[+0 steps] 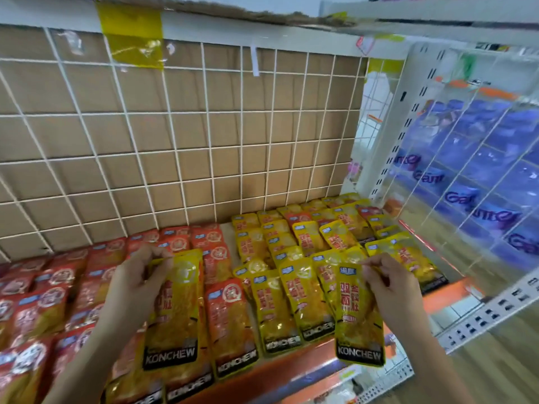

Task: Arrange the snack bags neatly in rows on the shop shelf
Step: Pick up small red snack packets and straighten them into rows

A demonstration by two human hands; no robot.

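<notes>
Head view. Left hand (137, 275) pinches left bag (175, 313) by top edge, over red rows (49, 301) — yellow rows (280, 243) lie to its right. Right hand (388, 290) pinches right bag (360, 316) likewise, at shelf (291, 371) front, nearer yellow rows. Both bags' long axes run front-to-back.

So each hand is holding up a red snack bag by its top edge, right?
Not red. The head view shows the left hand pinching the left yellow bag by its top edge, and the right hand pinching the right yellow bag the same way. The red bags lie flat on the shelf.
</notes>
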